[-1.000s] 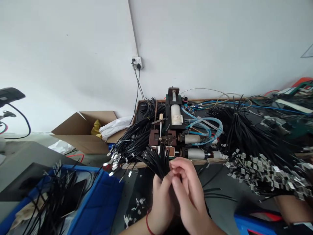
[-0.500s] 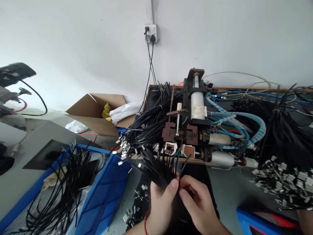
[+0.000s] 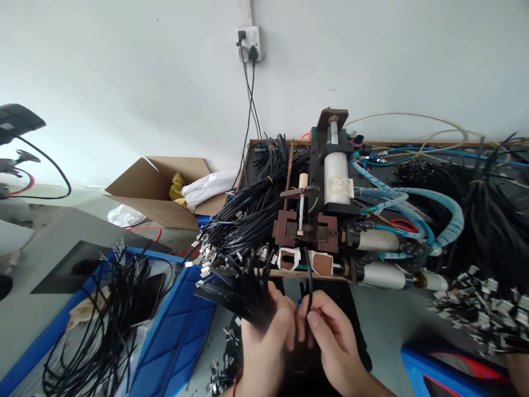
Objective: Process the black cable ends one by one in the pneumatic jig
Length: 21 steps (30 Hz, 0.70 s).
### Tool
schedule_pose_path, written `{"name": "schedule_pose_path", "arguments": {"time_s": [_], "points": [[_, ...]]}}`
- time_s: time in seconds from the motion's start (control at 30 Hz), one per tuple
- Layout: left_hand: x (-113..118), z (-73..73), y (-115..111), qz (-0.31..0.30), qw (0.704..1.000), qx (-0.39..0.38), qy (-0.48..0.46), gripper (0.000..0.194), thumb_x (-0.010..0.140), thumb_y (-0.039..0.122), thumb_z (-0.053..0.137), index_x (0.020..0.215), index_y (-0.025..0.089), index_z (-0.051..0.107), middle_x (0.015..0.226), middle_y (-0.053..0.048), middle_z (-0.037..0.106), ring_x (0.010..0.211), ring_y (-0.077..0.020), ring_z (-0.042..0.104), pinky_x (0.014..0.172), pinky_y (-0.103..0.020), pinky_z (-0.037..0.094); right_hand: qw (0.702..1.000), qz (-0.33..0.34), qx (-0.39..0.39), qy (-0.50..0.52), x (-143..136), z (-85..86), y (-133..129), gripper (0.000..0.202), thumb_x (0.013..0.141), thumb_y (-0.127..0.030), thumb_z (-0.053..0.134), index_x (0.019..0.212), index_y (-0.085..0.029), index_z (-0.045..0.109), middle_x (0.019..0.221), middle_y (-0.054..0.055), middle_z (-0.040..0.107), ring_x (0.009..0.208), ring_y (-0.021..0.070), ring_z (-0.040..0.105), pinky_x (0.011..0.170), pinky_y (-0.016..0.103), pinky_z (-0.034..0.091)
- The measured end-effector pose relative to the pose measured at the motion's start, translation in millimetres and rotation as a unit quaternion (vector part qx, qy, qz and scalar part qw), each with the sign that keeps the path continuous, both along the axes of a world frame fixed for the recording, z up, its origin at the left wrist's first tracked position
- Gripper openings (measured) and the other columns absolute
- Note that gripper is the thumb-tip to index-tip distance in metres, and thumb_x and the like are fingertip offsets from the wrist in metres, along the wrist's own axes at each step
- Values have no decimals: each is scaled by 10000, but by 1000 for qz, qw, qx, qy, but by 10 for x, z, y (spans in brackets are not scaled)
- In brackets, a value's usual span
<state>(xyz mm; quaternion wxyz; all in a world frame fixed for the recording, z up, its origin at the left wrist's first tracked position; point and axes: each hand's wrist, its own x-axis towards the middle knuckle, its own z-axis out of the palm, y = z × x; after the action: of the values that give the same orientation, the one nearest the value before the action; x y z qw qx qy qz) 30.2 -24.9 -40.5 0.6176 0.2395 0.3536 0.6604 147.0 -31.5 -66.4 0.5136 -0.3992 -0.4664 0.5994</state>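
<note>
A thick bundle of black cables (image 3: 243,292) is gripped in my left hand (image 3: 266,336), its loose ends fanned up and left. My right hand (image 3: 330,331) pinches a single black cable (image 3: 309,275) between thumb and fingers. That cable stands upright, its upper end at the gap between two white-edged brown pads (image 3: 323,263) at the front of the pneumatic machine (image 3: 336,176). Both hands are close together just below the bench edge.
Cable piles lie left of the machine (image 3: 256,204) and at the right (image 3: 491,220). A blue crate (image 3: 173,325) holds more cables at the lower left, with an open carton (image 3: 157,187) behind. Another blue crate (image 3: 417,369) is lower right, where part of another arm shows.
My left hand has moved slightly left with the bundle. One cable is now apart from it, upright in my right hand. The view has shifted a little.
</note>
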Motion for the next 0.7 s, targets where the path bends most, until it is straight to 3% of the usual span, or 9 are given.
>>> {"name": "schedule_pose_path", "arguments": {"time_s": [0.1,0.23,0.37,0.47,0.53,0.63,0.7], "points": [[1,30,-13,-6,995,-66,76,360,815,430,918,1013,217,705,503,103,506,407,-74,424,459,-193,406,995,34,83,-54,50,58,5,327,1112,-352,510,847,-220,649,714,22,677,613,156,583,588,272,442],[-4,25,-23,8,983,-139,122,395,756,476,952,908,179,740,519,83,545,387,-43,406,446,-177,368,986,47,112,-111,113,62,12,338,1092,-373,518,807,-225,623,662,28,688,575,171,609,591,295,450],[-30,-46,-8,1,984,-149,103,358,773,463,941,732,180,725,423,86,484,353,-35,344,411,-167,279,982,44,119,-142,131,-78,40,429,1083,-479,480,731,-238,534,608,28,609,574,192,564,584,322,403],[-23,-69,34,5,988,-128,80,364,746,422,963,627,187,711,376,86,443,324,-33,316,387,-167,253,980,66,151,-109,127,-149,87,479,1081,-558,442,715,-249,456,590,16,555,592,197,536,606,334,382],[-7,-29,68,26,990,-125,56,218,767,397,956,868,243,840,387,91,473,305,-40,330,381,-161,256,984,83,142,-66,120,-158,110,495,1086,-574,442,718,-244,462,609,13,547,603,188,522,623,333,376],[-29,69,85,69,994,-86,-6,554,826,367,911,1355,349,750,433,96,537,294,-74,372,379,-191,341,993,96,20,61,84,-156,127,460,1099,-554,468,791,-225,556,660,-2,538,608,161,482,620,307,370],[-94,94,64,64,996,-50,-48,570,851,373,875,1396,374,710,472,83,583,315,-106,426,413,-242,447,980,94,-67,165,35,-174,138,397,1099,-537,499,888,-215,593,658,-24,532,573,140,428,572,276,342]]}}
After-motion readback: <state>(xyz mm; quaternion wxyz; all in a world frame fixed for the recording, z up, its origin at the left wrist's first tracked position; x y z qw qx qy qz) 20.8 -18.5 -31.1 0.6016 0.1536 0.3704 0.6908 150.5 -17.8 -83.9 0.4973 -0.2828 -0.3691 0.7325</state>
